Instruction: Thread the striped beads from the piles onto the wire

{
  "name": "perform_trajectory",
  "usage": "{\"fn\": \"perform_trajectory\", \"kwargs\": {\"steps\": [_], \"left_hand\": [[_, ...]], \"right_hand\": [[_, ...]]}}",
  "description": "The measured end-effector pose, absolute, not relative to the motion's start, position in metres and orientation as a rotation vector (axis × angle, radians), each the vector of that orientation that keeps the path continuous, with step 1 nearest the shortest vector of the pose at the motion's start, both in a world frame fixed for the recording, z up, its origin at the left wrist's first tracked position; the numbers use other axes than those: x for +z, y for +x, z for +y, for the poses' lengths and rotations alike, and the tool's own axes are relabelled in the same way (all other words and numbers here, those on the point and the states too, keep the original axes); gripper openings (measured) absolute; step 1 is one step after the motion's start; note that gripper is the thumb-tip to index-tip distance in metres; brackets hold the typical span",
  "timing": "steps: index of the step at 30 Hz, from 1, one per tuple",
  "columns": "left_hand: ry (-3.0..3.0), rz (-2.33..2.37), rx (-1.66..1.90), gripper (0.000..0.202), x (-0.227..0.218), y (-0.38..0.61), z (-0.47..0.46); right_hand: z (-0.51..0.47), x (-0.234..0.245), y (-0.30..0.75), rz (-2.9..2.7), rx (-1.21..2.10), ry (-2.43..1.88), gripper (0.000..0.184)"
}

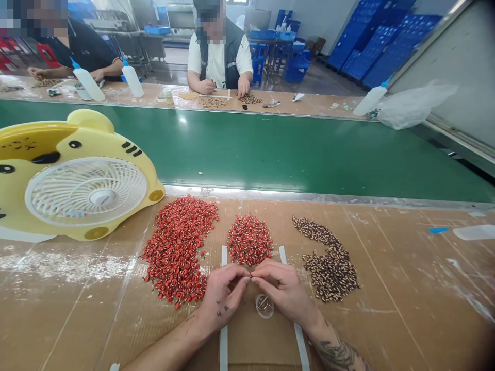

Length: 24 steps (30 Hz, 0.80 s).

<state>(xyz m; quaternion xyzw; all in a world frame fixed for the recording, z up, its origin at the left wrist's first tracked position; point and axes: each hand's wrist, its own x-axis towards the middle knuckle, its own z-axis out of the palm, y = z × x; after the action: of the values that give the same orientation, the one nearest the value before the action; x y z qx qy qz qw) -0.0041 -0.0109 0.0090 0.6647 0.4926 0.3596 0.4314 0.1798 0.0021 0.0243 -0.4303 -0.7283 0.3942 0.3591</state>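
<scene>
My left hand [227, 291] and my right hand [284, 288] meet at the fingertips, both closed in a pinch. Between them shows a tiny red piece [250, 275], too small to make out in detail. Just beyond the fingers lies a small pile of red pieces with pale, thin ends [250, 239]. A larger pile of similar red pieces [176, 252] spreads to the left. Right of my right hand is a curved heap of small black-and-tan pieces [332, 270]. A small round clear dish [265, 306] holding a few tiny bits sits below my fingers, between two white tape strips [224, 340].
A yellow animal-faced fan [154, 178] stands at the left. Beyond the cardboard-covered table [386, 309] runs a green conveyor belt [309, 149]. Across it, two people sit at a bench with small piles and white squeeze bottles [133, 81]. A blue cap [439, 230] lies at the right.
</scene>
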Motion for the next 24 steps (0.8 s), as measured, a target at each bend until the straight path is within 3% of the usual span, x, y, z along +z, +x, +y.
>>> {"fn": "perform_trajectory", "kwargs": {"steps": [10, 17, 21, 24], "left_hand": [[1.916, 1.370, 0.789, 0.016, 0.024, -0.015, 0.027], [2.173, 1.499, 0.601, 0.017, 0.025, 0.006, 0.056], [2.226, 1.608, 0.559, 0.021, 0.041, -0.028, 0.053], [2.263, 1.776, 0.313, 0.023, 0.058, -0.066, 0.043]], "right_hand": [[0.007, 0.014, 0.206, -1.903, 0.724, -1.177, 0.018], [0.008, 0.020, 0.213, -2.032, 0.742, -1.072, 0.016], [0.008, 0.021, 0.219, -2.027, 0.821, -1.036, 0.018], [0.007, 0.023, 0.223, -2.048, 0.980, -1.052, 0.017]]}}
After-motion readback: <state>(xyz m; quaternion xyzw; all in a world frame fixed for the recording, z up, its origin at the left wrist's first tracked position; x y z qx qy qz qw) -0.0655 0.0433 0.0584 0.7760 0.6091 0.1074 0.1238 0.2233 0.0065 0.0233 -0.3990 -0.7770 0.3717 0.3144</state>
